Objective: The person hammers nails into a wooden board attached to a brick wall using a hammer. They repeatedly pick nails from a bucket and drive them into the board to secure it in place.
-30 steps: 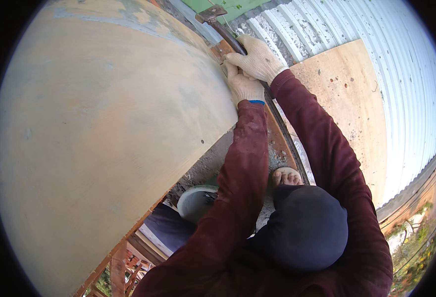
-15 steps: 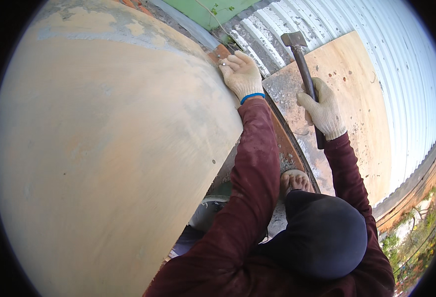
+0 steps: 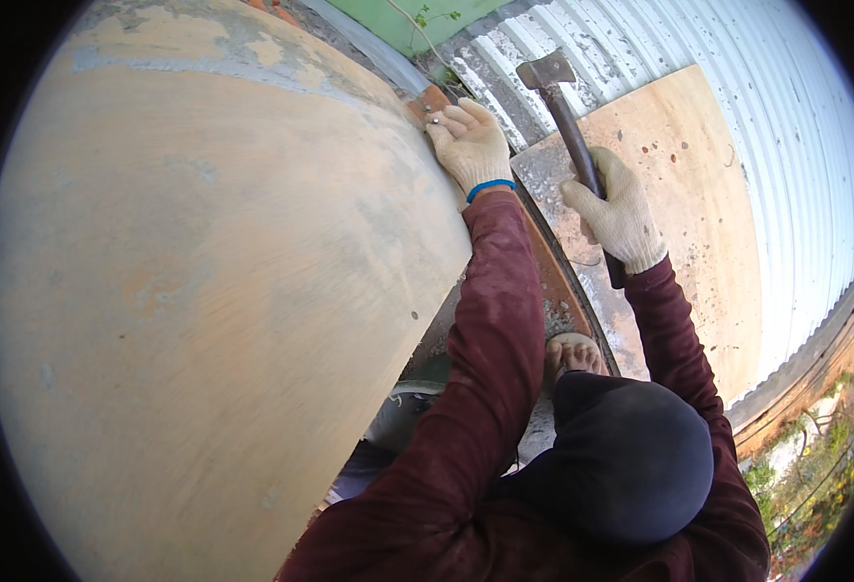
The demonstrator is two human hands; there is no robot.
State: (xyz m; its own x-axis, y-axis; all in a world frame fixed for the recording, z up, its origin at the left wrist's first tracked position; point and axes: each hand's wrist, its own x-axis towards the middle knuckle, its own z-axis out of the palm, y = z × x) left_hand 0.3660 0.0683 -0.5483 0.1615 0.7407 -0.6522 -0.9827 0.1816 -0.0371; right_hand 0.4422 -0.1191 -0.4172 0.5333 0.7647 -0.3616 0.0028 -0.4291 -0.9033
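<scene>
Corrugated sheeting (image 3: pixel 776 165) borders plywood (image 3: pixel 703 204) beneath the right hand (image 3: pixel 619 209), clasping a hammer (image 3: pixel 567 126); left hand (image 3: pixel 472 147) pinches a nail (image 3: pixel 435 121).

Left gloved hand (image 3: pixel 472 150), between 12 and 1 o'clock: cream knit, bright blue band (image 3: pixel 491 187) round the wrist hem. Right gloved hand (image 3: pixel 625 211), 2 o'clock: same cream knit, hem cream too. Long maroon top (image 3: pixel 398 533) at 6 o'clock. Left sleeve (image 3: pixel 490 330), running 1 to 6 o'clock, is creased, faded in paler patches, and reaches the glove. Right sleeve (image 3: pixel 684 339), 3 to 5 o'clock, same maroon, wrinkled. Dark navy cloth over a rounded knee (image 3: pixel 635 461), 4 o'clock. Foot (image 3: pixel 576 357), also 4 o'clock: toes uncovered.
</scene>
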